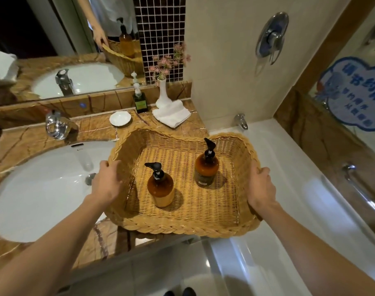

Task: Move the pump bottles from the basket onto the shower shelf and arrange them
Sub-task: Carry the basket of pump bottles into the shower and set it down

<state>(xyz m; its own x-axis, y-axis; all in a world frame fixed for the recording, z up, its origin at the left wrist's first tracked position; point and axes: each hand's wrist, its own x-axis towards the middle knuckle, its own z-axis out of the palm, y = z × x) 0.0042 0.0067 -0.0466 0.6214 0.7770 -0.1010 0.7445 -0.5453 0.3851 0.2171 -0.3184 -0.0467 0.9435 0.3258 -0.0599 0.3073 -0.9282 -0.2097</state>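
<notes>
Two bare forearms reach forward from the bottom of the frame, and the left hand (106,184) and right hand (261,189) each curl over an opposite rim of a wide wicker basket (182,226), fingers wrapped on the woven edge and thumbs toward the inside. That basket sits or is carried at the corner where a brown marble counter (32,142) meets a white bathtub (278,210); whether its base rests on the stone cannot be told. Both pump bottles are still inside, standing upright and well apart: the near bottle (161,189) toward the left hand, the far bottle (206,167) toward the back right. Judging by the grip, the step in hand is bringing the basket into place, with no bottle moved yet. Next, one hand would need to let go of the rim and close around a bottle's body below the pump, while the basket stays steady. No shower shelf is clearly in view, so its place cannot be stated. Around the basket, an oval sink (32,199) fills the counter at left under a mirror (54,39), and a folded white towel (171,115), a white vase (162,92) of pink flowers, a small dish (120,118) and a green soap bottle (140,103) stand at the back. A chrome shower valve (272,37) is fixed to the pale tile above the tub spout (241,120).
</notes>
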